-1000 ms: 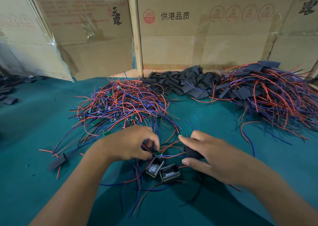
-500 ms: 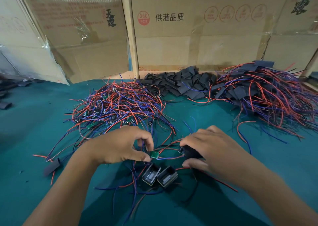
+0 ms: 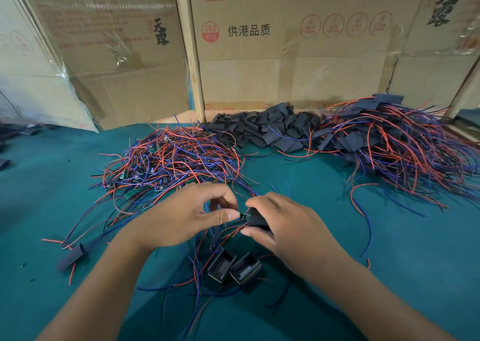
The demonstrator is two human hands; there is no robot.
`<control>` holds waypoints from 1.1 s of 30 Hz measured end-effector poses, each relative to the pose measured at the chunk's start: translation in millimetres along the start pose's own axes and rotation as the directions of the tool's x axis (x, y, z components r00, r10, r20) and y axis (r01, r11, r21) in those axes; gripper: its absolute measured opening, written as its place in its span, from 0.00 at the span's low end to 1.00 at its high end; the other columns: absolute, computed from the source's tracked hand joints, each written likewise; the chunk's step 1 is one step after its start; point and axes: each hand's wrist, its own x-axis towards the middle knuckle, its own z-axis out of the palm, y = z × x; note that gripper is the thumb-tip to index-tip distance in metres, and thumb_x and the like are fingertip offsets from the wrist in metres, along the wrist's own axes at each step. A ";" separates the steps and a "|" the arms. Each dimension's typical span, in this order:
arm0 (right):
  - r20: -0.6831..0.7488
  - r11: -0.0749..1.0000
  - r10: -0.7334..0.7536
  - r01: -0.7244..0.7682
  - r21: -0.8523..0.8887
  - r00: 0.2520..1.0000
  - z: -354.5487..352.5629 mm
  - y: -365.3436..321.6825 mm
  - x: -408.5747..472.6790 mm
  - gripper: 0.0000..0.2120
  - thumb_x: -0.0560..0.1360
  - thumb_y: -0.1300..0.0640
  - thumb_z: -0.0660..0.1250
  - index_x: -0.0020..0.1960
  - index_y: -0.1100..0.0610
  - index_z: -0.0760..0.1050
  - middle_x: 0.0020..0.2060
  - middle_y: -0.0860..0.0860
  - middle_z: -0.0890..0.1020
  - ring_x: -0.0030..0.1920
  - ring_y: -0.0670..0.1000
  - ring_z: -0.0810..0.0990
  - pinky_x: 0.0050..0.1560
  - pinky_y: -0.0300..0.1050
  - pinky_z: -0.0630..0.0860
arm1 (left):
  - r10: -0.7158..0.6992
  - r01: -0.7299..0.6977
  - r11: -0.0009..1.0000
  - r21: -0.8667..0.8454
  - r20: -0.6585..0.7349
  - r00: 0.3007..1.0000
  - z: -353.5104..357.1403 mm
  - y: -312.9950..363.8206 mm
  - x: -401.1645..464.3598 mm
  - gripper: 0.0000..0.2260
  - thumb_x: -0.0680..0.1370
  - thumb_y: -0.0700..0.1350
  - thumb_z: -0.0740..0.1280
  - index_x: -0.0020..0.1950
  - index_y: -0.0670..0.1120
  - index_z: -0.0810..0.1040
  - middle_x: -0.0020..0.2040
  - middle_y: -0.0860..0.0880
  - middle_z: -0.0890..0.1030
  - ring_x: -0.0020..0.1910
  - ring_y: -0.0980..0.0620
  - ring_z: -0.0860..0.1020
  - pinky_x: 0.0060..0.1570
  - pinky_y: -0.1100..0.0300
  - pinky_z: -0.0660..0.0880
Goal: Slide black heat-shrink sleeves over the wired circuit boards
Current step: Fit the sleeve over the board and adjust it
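- Teal cloth table (image 3: 389,275) w/ both hands meeting near centre, just in front of the loose wire heap.
- L hand (image 3: 181,218): thumb + forefinger curled, pinching a small circuit board (image 3: 243,216) at its near end; the board's tip sits right at the mouth of the sleeve.
- R hand (image 3: 288,226): fingers curled round a black heat-shrink sleeve (image 3: 257,220), thumb below, forefinger on top, open end facing left toward the board.
- Red/blue wires trail from the board down under both hands.
- Two sleeved boards (image 3: 233,266) lie side by side on the cloth, just below the hands.
- Pile of unsleeved wired boards (image 3: 166,164) behind L hand.
- Heap of empty black sleeves (image 3: 270,130) at back centre, against the cardboard boxes (image 3: 298,63).
- Finished pile (image 3: 394,143) at back right, well apart from the hands.
- One stray sleeve (image 3: 71,257) at left w/ a red wire.
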 end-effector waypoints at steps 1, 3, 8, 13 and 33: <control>0.012 0.999 0.002 -0.003 0.048 1.000 2.6 3.8 -0.8 0.20 0.77 0.42 0.65 0.62 0.53 0.73 0.52 0.49 0.78 0.54 0.52 0.76 0.47 0.47 0.73 | -0.004 0.004 1.000 0.000 -0.002 1.000 1.4 0.1 0.8 0.07 0.80 0.53 0.67 0.48 0.51 0.79 0.44 0.53 0.81 0.45 0.51 0.78 0.48 0.56 0.74; -0.007 0.994 -0.010 0.011 0.110 1.000 5.1 7.0 -1.4 0.19 0.77 0.44 0.66 0.63 0.54 0.74 0.53 0.50 0.78 0.54 0.52 0.75 0.49 0.46 0.72 | -0.011 0.011 1.000 -0.026 -0.011 1.000 5.3 2.2 2.7 0.08 0.81 0.52 0.66 0.46 0.50 0.79 0.42 0.52 0.80 0.43 0.52 0.78 0.46 0.57 0.74; -0.063 0.968 0.039 -0.022 0.251 0.997 3.8 4.0 -1.3 0.18 0.75 0.47 0.70 0.60 0.55 0.75 0.49 0.49 0.79 0.49 0.51 0.76 0.48 0.45 0.72 | -0.029 0.017 0.990 -0.138 -0.088 0.996 13.3 11.4 6.9 0.11 0.82 0.46 0.65 0.41 0.45 0.79 0.33 0.58 0.78 0.32 0.63 0.72 0.36 0.73 0.66; -0.139 0.906 0.161 -0.091 0.413 0.977 6.3 1.3 -2.5 0.19 0.73 0.47 0.73 0.60 0.53 0.76 0.50 0.46 0.80 0.49 0.45 0.77 0.51 0.41 0.72 | -0.103 0.047 0.960 -0.277 -0.192 0.976 26.6 15.5 13.3 0.12 0.82 0.44 0.66 0.40 0.43 0.79 0.30 0.57 0.76 0.27 0.61 0.66 0.30 0.71 0.63; -0.086 0.921 -0.006 0.039 0.387 0.996 -7.7 20.6 -4.7 0.18 0.76 0.53 0.69 0.65 0.54 0.75 0.51 0.44 0.76 0.50 0.39 0.73 0.53 0.28 0.66 | -0.077 0.039 0.964 -0.263 -0.133 0.988 20.3 26.3 9.1 0.07 0.80 0.37 0.67 0.42 0.44 0.80 0.34 0.50 0.80 0.36 0.58 0.76 0.42 0.67 0.70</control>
